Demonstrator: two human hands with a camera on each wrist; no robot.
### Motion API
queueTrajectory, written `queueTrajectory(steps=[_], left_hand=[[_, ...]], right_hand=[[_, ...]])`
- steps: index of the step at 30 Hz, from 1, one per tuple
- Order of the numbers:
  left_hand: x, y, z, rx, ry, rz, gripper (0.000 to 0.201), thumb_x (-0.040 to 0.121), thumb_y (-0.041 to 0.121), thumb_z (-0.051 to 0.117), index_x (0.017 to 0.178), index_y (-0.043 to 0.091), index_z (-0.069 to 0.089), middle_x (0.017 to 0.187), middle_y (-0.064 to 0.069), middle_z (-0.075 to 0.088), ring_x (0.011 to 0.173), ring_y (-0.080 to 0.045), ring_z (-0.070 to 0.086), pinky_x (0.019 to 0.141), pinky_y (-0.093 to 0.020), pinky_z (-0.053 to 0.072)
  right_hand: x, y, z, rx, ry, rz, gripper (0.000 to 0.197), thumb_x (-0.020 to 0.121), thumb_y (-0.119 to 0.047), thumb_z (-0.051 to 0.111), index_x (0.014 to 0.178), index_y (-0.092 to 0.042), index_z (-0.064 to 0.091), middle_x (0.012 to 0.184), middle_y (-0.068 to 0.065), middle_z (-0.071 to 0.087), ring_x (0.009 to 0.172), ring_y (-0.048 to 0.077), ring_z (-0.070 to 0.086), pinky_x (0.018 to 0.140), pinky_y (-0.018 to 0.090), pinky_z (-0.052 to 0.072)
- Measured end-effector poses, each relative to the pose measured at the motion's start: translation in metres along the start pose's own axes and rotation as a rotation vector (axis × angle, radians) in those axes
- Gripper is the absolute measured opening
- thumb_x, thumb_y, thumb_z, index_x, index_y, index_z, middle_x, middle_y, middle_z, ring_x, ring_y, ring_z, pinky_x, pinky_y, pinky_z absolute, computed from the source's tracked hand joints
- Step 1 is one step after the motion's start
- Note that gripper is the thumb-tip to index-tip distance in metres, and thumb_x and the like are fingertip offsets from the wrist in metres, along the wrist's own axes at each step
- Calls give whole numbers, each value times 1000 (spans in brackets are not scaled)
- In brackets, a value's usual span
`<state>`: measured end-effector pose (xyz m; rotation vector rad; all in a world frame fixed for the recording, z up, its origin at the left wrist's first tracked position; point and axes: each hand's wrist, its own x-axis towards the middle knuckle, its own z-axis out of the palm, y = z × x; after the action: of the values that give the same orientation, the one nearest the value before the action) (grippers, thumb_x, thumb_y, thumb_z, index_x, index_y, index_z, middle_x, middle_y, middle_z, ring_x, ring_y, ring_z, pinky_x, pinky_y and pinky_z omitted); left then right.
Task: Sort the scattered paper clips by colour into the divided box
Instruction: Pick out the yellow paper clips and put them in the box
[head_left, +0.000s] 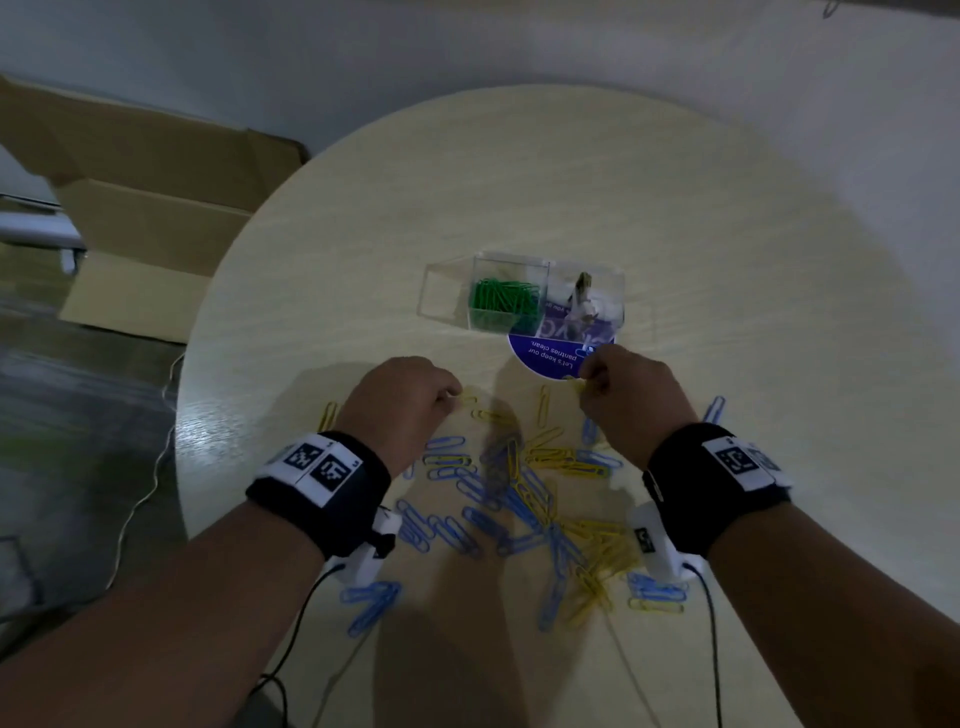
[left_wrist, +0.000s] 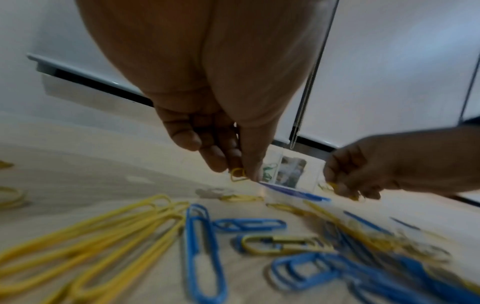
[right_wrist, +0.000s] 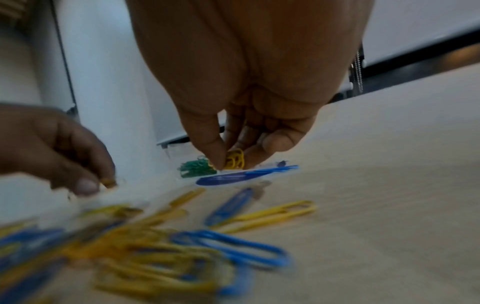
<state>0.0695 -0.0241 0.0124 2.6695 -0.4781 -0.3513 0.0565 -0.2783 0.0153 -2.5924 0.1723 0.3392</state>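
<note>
A clear divided box (head_left: 524, 270) stands mid-table; green clips (head_left: 504, 304) fill its middle compartment, and the left compartment (head_left: 441, 291) looks empty. Blue and yellow paper clips (head_left: 524, 488) lie scattered on the near half of the table. My left hand (head_left: 452, 397) hovers just above the table and pinches a yellow clip (left_wrist: 237, 174) between thumb and fingertips. My right hand (head_left: 587, 382), near the box's front, pinches a small bunch of yellow clips (right_wrist: 235, 159).
A round purple-and-white card (head_left: 556, 353) lies under the box's right side. The round wooden table (head_left: 571, 182) ends close to my forearms. An open cardboard box (head_left: 150, 218) stands on the floor at the left. Cables (head_left: 714, 649) trail from my wrist cameras.
</note>
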Motion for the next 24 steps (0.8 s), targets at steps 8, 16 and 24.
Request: queueTrajectory(steps=[8, 16, 24], left_hand=[[2, -2, 10, 147, -88, -17, 14, 91, 17, 57, 100, 14, 66, 103, -10, 52, 92, -33, 52, 78, -43, 46], [13, 9, 7, 185, -208, -18, 7, 91, 11, 53, 96, 9, 58, 93, -13, 58, 83, -32, 56, 67, -36, 39], [15, 30, 18, 140, -177, 125, 23, 91, 16, 53, 109, 20, 68, 99, -7, 59, 92, -30, 59, 71, -34, 41]], right_hand=[[0, -28, 29, -73, -90, 81, 17, 79, -27, 67, 92, -17, 63, 99, 8, 67, 96, 29, 60, 79, 34, 49], [-2, -28, 27, -138, -120, -4, 8, 82, -16, 56, 89, -16, 58, 100, 11, 65, 95, 32, 57, 76, 35, 44], [-5, -22, 24, -143, -137, 29, 16, 87, -18, 57, 102, -20, 63, 110, 8, 64, 102, 28, 59, 84, 35, 47]])
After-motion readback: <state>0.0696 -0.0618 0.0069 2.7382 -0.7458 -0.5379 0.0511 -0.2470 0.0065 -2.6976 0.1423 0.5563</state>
